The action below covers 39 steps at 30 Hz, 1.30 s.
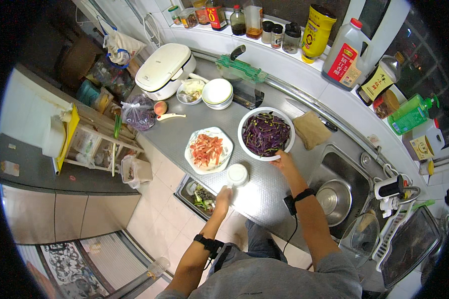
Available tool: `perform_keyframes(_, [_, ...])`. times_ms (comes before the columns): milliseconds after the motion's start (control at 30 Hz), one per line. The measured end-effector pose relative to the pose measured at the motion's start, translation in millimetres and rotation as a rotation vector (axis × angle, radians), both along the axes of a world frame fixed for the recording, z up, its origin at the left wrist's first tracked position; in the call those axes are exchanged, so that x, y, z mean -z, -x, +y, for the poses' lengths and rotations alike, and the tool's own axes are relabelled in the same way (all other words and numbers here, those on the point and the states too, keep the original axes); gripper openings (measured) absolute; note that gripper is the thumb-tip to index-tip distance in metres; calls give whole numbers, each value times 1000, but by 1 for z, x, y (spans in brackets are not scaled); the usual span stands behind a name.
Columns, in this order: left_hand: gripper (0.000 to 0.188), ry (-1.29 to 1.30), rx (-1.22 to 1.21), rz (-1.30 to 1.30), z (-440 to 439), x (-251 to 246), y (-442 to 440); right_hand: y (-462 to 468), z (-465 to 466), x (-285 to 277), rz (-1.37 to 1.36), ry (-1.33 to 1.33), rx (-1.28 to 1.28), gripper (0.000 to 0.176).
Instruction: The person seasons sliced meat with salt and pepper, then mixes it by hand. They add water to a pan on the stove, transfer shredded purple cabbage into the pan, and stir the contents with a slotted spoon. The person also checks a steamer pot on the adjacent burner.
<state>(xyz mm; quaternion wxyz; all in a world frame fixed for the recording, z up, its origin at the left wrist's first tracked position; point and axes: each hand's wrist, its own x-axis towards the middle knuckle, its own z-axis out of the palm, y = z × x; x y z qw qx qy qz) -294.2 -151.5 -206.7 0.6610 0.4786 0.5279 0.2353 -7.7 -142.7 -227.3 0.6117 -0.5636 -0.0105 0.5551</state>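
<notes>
My left hand [223, 200] is closed at the near side of a small round white container [237, 174], seemingly on a short handle. The container is near the counter's front edge. My right hand [284, 163] grips the near right rim of a white bowl [240, 141]. Shredded purple cabbage [266, 134] with small yellowish-green bits fills this bowl. To the left, a white angular plate [224, 157] holds a pile of pinkish-red sliced pieces [206, 150], probably meat.
A brown cloth [311, 130] and a knife [328, 124] lie right of the bowl, before the sink [331, 160]. Stacked bowls [217, 92], a peach [160, 108] and a white appliance [164, 71] stand at back left. Below the counter's edge is a scrap bin [183, 196].
</notes>
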Motion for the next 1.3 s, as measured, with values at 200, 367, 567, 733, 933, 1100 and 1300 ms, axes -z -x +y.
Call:
perform_keyframes(200, [20, -61, 24, -36, 24, 4, -16, -18, -39, 4, -40, 140, 63, 34])
perform_keyframes(367, [21, -93, 139, -128, 55, 19, -51, -19, -108, -34, -160, -14, 103, 33])
perform_keyframes(567, [24, -473, 568, -40, 119, 35, -94, 31, -169, -81, -85, 247, 359, 34])
perform_keyframes(733, [29, -788, 142, -132, 86, 10, -98, 90, -217, -98, -49, 88, 525, 29])
perform_keyframes(933, [58, 275, 1099, -72, -36, -74, -81, 159, -275, -139, -156, 116, 747, 27])
perform_keyframes(1100, [69, 639, 1163, -104, -108, -115, -69, 214, -348, -168, -218, 39, 812, 40])
perform_keyframes(1300, [55, 694, 1420, -421, -227, -129, -55, 299, -448, -188, -298, -31, 1015, 44])
